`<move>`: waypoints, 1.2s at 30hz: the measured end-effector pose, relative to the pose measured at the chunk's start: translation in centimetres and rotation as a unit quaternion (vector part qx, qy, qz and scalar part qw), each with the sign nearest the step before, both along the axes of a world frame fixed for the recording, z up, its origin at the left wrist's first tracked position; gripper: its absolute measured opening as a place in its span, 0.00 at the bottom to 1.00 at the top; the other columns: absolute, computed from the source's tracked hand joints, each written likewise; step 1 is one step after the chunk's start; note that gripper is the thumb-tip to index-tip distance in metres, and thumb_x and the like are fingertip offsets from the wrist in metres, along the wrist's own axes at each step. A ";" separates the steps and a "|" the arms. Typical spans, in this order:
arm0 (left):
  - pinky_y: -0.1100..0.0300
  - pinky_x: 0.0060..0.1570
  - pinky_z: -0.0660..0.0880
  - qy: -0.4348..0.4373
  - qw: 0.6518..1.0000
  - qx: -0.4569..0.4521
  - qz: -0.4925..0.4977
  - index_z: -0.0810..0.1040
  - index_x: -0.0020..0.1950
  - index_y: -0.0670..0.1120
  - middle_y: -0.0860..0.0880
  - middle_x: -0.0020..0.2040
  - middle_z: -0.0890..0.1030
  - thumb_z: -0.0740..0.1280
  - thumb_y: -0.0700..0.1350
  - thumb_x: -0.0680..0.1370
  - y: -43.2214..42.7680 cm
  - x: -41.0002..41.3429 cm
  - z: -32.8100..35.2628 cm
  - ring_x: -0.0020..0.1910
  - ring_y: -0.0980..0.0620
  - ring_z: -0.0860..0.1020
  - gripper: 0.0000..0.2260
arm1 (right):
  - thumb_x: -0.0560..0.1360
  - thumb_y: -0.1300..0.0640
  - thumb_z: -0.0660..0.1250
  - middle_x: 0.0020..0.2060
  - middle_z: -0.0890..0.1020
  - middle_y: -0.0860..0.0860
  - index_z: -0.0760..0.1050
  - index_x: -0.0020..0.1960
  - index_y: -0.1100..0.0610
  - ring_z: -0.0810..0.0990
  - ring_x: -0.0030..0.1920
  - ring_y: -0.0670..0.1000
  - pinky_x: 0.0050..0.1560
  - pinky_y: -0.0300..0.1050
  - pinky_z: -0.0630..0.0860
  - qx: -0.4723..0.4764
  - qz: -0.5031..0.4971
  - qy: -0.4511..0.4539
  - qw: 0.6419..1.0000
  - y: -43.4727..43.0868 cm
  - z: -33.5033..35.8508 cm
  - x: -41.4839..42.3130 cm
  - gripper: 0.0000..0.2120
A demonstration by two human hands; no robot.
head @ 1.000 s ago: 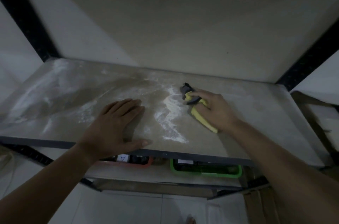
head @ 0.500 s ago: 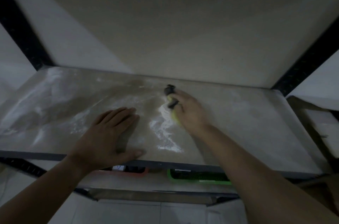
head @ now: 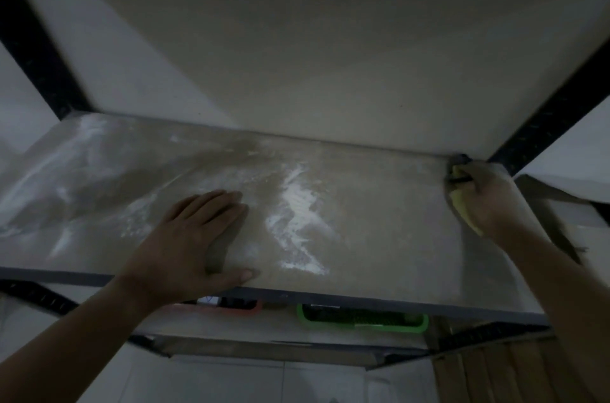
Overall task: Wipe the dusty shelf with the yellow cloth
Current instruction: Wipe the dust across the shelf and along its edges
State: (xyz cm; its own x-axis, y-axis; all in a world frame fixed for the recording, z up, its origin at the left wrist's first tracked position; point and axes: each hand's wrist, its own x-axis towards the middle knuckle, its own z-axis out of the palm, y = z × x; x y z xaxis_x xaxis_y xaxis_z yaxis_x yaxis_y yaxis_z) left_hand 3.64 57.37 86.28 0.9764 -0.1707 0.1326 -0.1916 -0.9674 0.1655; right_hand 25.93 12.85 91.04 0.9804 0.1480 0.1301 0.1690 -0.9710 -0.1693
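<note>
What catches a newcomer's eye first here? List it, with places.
The bright white dust streak across the middle of the grey shelf stands out first. The left hand lies flat near the front edge beside it, while the right hand holds the yellow cloth at the back right corner. A green basket shows below the front edge.

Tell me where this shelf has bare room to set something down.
The widest free patch of shelf lies between the dust streak and the right hand, which holds the cloth in the back right corner. Left of the left hand is free too, but dusty.
</note>
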 end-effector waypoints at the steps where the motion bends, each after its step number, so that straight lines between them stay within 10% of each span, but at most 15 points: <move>1: 0.49 0.80 0.58 -0.001 1.000 -0.001 0.000 0.68 0.81 0.49 0.51 0.82 0.64 0.56 0.80 0.73 -0.1 0.0 0.0 0.82 0.52 0.61 0.46 | 0.73 0.53 0.56 0.53 0.82 0.57 0.79 0.58 0.56 0.79 0.50 0.59 0.56 0.49 0.77 0.013 0.004 -0.025 1.000 1.3 -0.2 -1.0 0.19; 8: 0.47 0.80 0.59 0.007 1.000 0.005 -0.001 0.67 0.81 0.49 0.52 0.83 0.63 0.56 0.79 0.74 -0.1 -0.1 0.1 0.82 0.52 0.60 0.45 | 0.74 0.64 0.58 0.63 0.80 0.54 0.81 0.60 0.60 0.77 0.63 0.51 0.64 0.31 0.65 0.289 0.153 0.049 0.944 18.7 -3.0 -7.2 0.18; 12: 0.48 0.80 0.58 0.010 1.000 0.005 -0.001 0.67 0.81 0.49 0.52 0.82 0.63 0.55 0.79 0.74 -0.2 -0.1 0.3 0.82 0.52 0.60 0.46 | 0.77 0.68 0.56 0.56 0.83 0.50 0.81 0.60 0.57 0.80 0.57 0.47 0.53 0.25 0.69 0.405 0.127 0.114 0.898 17.5 -1.2 -4.8 0.20; 16: 0.47 0.79 0.59 0.010 1.000 0.004 -0.001 0.68 0.81 0.48 0.51 0.82 0.64 0.54 0.79 0.74 -0.2 -0.2 0.3 0.81 0.51 0.61 0.46 | 0.78 0.62 0.57 0.55 0.84 0.49 0.80 0.59 0.49 0.80 0.54 0.44 0.54 0.29 0.73 0.359 0.043 0.034 0.932 8.9 1.6 -0.7 0.17; 21: 0.47 0.80 0.58 0.018 1.000 0.006 0.002 0.67 0.81 0.48 0.51 0.82 0.63 0.53 0.80 0.74 -0.2 0.0 0.4 0.82 0.51 0.60 0.47 | 0.74 0.40 0.52 0.50 0.81 0.50 0.73 0.59 0.44 0.76 0.47 0.51 0.53 0.41 0.71 0.040 -0.050 0.040 0.997 2.9 0.1 1.3 0.19; 27: 0.48 0.80 0.57 0.018 1.000 0.000 0.003 0.66 0.82 0.50 0.53 0.83 0.62 0.55 0.79 0.74 -0.1 0.0 0.2 0.82 0.53 0.59 0.46 | 0.75 0.51 0.58 0.66 0.77 0.54 0.75 0.66 0.53 0.75 0.64 0.57 0.66 0.45 0.69 0.149 0.053 0.019 0.987 14.4 -3.4 -0.2 0.21; 32: 0.50 0.80 0.57 0.016 1.000 0.004 0.003 0.66 0.82 0.50 0.53 0.83 0.63 0.56 0.79 0.74 -0.2 0.0 0.2 0.82 0.53 0.59 0.45 | 0.75 0.61 0.61 0.62 0.81 0.52 0.77 0.66 0.54 0.79 0.61 0.51 0.61 0.36 0.71 0.307 0.238 0.106 0.915 23.0 -2.9 -4.6 0.20; 36: 0.52 0.80 0.55 0.016 1.000 0.008 0.007 0.66 0.81 0.49 0.52 0.83 0.63 0.55 0.79 0.74 -0.2 -0.1 0.3 0.82 0.52 0.60 0.45 | 0.74 0.66 0.58 0.44 0.86 0.40 0.81 0.57 0.50 0.82 0.43 0.37 0.43 0.27 0.74 0.500 0.147 0.109 0.847 20.9 -0.4 -3.4 0.20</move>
State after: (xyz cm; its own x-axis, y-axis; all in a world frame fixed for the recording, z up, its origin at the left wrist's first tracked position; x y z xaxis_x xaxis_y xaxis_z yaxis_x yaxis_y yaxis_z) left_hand 3.53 57.15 86.59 0.9823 -0.1589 0.0990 -0.1729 -0.9726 0.1552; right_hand 22.53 33.73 90.60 0.9373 0.3123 0.1545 0.2368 -0.2457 -0.9400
